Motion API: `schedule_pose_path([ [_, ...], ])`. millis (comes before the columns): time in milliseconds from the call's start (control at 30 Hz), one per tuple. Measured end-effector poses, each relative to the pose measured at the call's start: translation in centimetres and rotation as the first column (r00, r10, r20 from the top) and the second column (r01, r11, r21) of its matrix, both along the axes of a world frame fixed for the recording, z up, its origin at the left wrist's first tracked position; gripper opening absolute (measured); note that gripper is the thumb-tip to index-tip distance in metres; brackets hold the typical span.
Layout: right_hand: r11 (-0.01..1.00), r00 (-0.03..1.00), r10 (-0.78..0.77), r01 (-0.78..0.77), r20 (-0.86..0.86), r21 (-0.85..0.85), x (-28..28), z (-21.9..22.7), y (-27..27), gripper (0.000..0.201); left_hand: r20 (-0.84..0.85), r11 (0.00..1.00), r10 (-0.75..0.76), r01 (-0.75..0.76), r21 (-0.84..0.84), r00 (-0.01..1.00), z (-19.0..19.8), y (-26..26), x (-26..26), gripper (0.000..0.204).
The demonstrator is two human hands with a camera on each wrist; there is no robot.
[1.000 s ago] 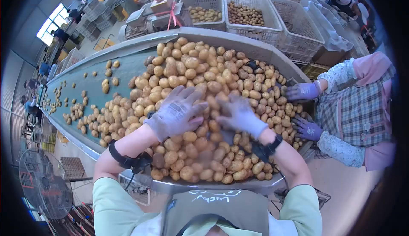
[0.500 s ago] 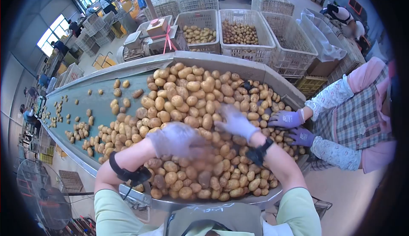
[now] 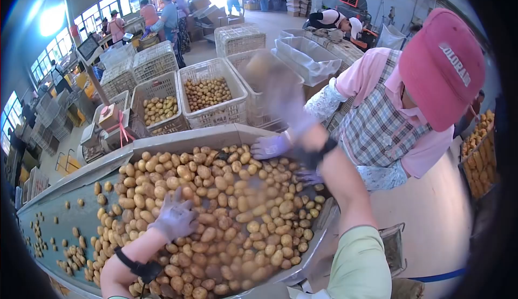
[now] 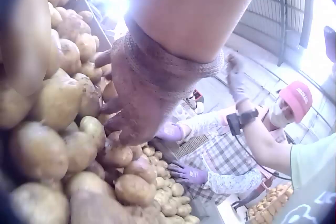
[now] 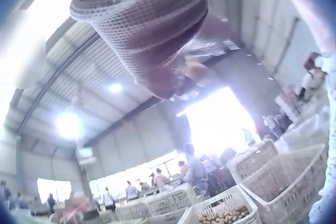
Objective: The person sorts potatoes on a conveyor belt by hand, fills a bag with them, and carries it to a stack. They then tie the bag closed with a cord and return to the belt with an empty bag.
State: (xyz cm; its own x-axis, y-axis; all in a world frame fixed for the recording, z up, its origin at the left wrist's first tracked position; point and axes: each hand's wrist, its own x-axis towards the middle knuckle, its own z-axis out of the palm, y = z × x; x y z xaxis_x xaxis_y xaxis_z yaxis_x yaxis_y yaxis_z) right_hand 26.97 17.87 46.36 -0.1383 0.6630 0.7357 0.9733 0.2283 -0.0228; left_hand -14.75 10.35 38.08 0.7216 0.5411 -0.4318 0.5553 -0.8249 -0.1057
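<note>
A broad heap of potatoes point(image 3: 221, 183) covers the near end of the green belt point(image 3: 51, 245). My gloved left hand point(image 3: 176, 218) rests on the heap's left side with fingers spread. In the left wrist view, the fingers of that hand point(image 4: 139, 95) lie against several potatoes. My gloved right hand point(image 3: 286, 97) is raised beyond the sorting table's far edge, near the white crates, blurred by motion. A tan potato point(image 5: 197, 70) shows at its curled fingers in the right wrist view.
Across the table, a person in a pink cap point(image 3: 442, 67) has a purple-gloved hand point(image 3: 271, 146) on the potatoes. White crates with potatoes, including a middle crate point(image 3: 216, 113), stand behind the metal rim point(image 3: 183, 137). A crate of potatoes point(image 3: 480, 159) stands far right.
The head view has turned toward the right. My right hand has left the heap and risen toward the crates with a potato. My left hand has shifted on the heap, fingers now spread.
</note>
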Motion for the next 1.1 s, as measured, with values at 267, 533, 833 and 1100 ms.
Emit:
schedule_pose_path([
  [267,0.928,0.937,0.270,-0.192,0.222,-0.320,-8.7,-14.3,-8.4,0.022,0.302,1.000,-0.007,0.002,0.017,0.953,0.8,-6.5,-6.4,0.040],
  [533,0.486,0.975,0.169,-0.210,-0.145,-0.848,-11.0,-18.9,-20.8,0.031,0.428,0.995,0.080,-0.097,0.020,0.900,4.0,-9.9,-10.1,0.042],
  [833,0.347,0.951,0.252,-0.261,-0.179,-0.901,-15.6,-15.1,-20.6,0.047,0.359,0.988,0.155,-0.153,-0.033,0.920,5.3,-10.9,-11.4,0.050],
  [1100,0.324,0.986,0.152,-0.114,-0.067,-0.939,-8.6,-15.9,-29.6,0.049,0.436,0.981,0.151,-0.188,0.042,0.887,5.3,-12.4,-11.8,0.050],
])
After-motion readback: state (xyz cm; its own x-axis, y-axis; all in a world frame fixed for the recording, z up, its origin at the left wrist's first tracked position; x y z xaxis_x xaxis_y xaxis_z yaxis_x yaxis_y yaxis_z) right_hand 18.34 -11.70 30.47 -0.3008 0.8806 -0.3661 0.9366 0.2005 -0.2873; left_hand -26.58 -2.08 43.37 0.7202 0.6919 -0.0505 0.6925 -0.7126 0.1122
